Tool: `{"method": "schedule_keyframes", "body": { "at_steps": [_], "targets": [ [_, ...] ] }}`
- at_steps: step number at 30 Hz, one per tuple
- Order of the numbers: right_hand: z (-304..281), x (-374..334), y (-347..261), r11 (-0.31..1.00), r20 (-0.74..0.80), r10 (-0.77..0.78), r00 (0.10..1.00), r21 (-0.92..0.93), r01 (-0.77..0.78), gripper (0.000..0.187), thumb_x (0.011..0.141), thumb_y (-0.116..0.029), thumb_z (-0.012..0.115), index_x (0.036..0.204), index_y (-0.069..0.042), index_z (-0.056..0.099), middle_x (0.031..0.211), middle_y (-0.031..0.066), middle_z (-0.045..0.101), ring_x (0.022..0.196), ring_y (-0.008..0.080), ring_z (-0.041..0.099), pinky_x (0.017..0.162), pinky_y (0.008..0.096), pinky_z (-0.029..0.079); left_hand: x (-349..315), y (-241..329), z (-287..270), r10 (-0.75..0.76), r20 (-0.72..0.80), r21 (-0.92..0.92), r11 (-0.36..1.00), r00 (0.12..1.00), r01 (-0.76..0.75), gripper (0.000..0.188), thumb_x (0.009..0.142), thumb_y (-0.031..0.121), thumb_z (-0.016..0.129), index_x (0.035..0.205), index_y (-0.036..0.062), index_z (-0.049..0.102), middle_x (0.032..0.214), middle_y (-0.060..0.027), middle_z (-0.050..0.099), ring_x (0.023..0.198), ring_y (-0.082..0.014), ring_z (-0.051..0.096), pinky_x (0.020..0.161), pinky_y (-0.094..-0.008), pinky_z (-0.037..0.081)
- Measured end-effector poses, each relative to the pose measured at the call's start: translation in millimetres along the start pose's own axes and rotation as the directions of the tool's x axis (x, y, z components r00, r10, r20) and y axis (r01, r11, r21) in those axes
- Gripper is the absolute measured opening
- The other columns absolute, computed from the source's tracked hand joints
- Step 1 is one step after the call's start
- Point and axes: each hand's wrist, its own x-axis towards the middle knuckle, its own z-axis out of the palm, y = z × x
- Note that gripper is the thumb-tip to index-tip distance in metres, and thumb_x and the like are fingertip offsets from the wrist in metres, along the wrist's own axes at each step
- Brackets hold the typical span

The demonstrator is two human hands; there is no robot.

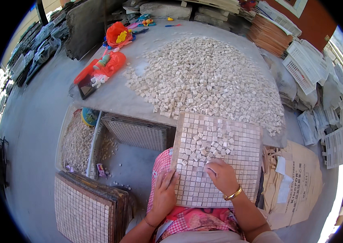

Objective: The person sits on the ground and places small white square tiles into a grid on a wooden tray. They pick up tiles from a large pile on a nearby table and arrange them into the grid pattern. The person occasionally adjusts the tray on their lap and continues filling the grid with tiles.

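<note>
A square board with a grid of cells (240, 178) rests on my lap, tilted, most cells filled with small pale stone cubes. Loose stone cubes (208, 146) lie heaped on its upper middle. My left hand (164, 193) is at the board's left edge, its fingers close together over the rim; the thumb is hidden. Over the middle of the grid, just below the loose cubes, my right hand (223, 176) is closed in a pinch at a small pale cube, partly hidden by the fingers. A gold bracelet (233, 193) circles the right wrist.
Beyond the board, a large heap of stone cubes (208, 77) covers a grey table (147, 44). Left stand a stack of filled boards (84, 206), more boards (135, 131) and a white bin (61, 150) of chips. Red bags (116, 60), brown sacks (301, 186) and white crates (305, 67) surround these.
</note>
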Motion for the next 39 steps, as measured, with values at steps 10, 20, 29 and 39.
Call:
{"method": "schedule_keyframes", "body": {
  "at_steps": [10, 20, 29, 39],
  "targets": [
    [9.9, -2.1, -9.9, 0.993, 0.061, -0.052, 0.997, -0.104, 0.058, 0.014, 0.076, -0.007, 0.061, 0.09, -0.009, 0.061, 0.082, 0.0059, 0.053, 0.075, 0.026, 0.058, 0.06, 0.0368, 0.05, -14.6, 6.8, 14.3, -0.074, 0.104, -0.029, 0.997, 0.992, 0.078, 0.069, 0.082, 0.024, 0.063, 0.138, -0.004, 0.033, 0.141, -0.0251, 0.033, 0.129, -0.045, 0.03, 0.108, -0.0507, 0.025],
    [11.3, -7.8, -13.2, 0.991, 0.023, -0.136, 0.99, -0.016, 0.136, 0.023, 0.075, -0.007, 0.064, 0.097, -0.006, 0.058, 0.084, 0.0092, 0.06, 0.077, 0.0289, 0.059, 0.065, 0.0379, 0.05, -8.0, 51.8, -9.9, -0.362, 0.425, -0.764, 0.347, 0.83, 0.543, 0.048, 0.094, 0.016, 0.049, 0.135, -0.0051, 0.035, 0.136, -0.0187, 0.041, 0.128, -0.032, 0.039, 0.107, -0.0426, 0.032],
    [-27.0, -45.8, -28.2, 0.942, 0.027, 0.039, 0.999, 0.333, -0.046, 0.027, 0.077, -0.007, 0.069, 0.102, -0.003, 0.059, 0.083, 0.0104, 0.064, 0.075, 0.0244, 0.064, 0.066, 0.033, 0.052, 2.3, 57.3, 4.8, -0.235, 0.658, -0.707, -0.518, 0.715, 0.481, 0.051, 0.101, 0.026, 0.032, 0.139, -0.0075, 0.026, 0.138, -0.0203, 0.039, 0.132, -0.0296, 0.036, 0.111, -0.0395, 0.03],
    [-34.6, -55.8, -10.3, 0.943, -0.029, 0.099, 0.995, 0.321, -0.084, 0.01, 0.079, -0.007, 0.065, 0.088, -0.003, 0.061, 0.076, 0.0103, 0.063, 0.069, 0.0268, 0.062, 0.063, 0.0338, 0.05, -19.1, 1.3, -11.9, -0.523, 0.524, -0.841, -0.444, 0.672, 0.31, 0.02, 0.091, 0.006, 0.058, 0.108, -0.004, 0.058, 0.09, -0.0069, 0.06, 0.075, -0.009, 0.055, 0.068, -0.0178, 0.049]
  ]
}}
